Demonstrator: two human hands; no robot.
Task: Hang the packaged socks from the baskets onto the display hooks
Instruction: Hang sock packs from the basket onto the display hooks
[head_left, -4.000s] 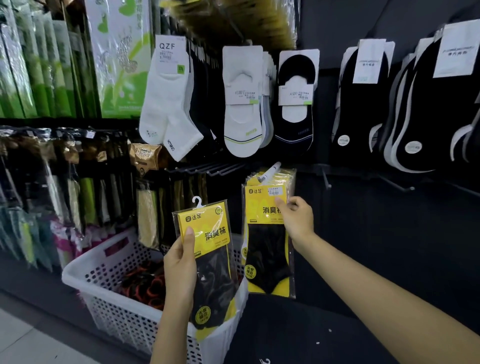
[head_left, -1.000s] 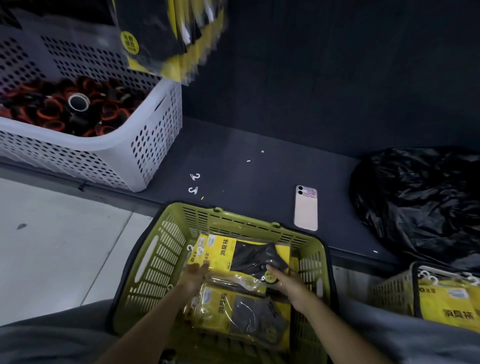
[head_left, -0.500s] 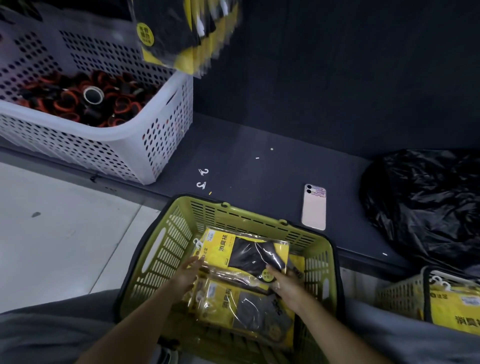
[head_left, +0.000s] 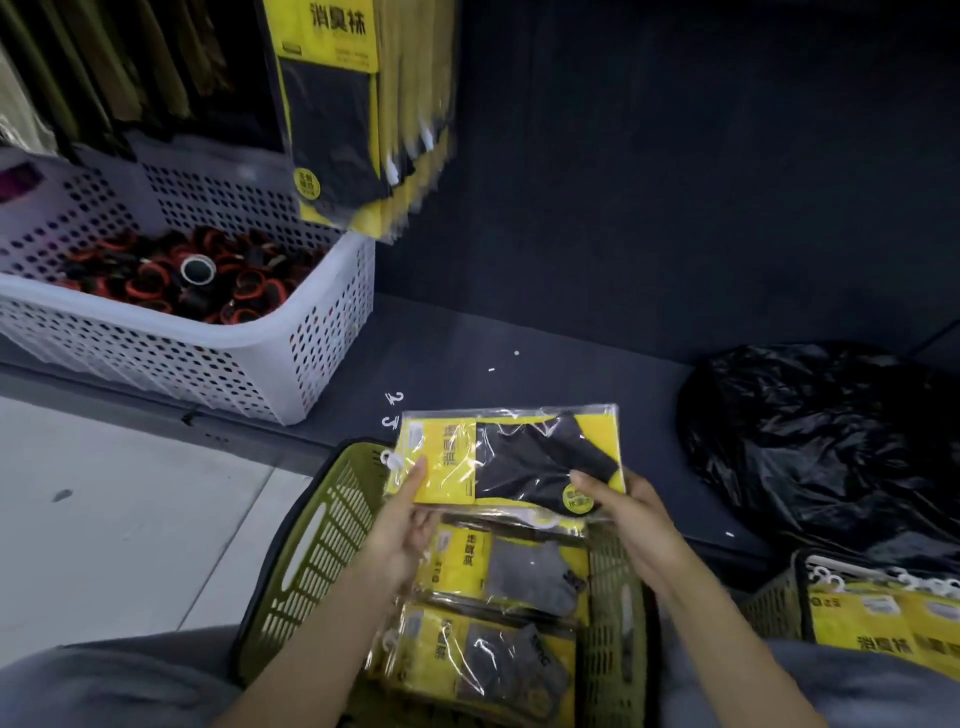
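- Holding a yellow-and-black sock packet in clear plastic (head_left: 506, 460) just above the olive-green plastic basket (head_left: 306, 545), the left hand (head_left: 402, 525) is pinching its 9 o'clock end, the right hand (head_left: 623, 514) its 3 o'clock end.
- Matching packets (head_left: 358, 119) are already hanging at 11 o'clock; more are waiting in this basket and a second basket (head_left: 774, 603) at 4 o'clock, so plenty seems left.
- The packet's long axis is lying 9-to-3, its white hanger tab (head_left: 390, 460) pointing to 9 o'clock.

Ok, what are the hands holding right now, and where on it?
Both hands hold a pack of black socks over the green basket: the left hand pinches its hook end, the right hand its opposite end by the round sticker.
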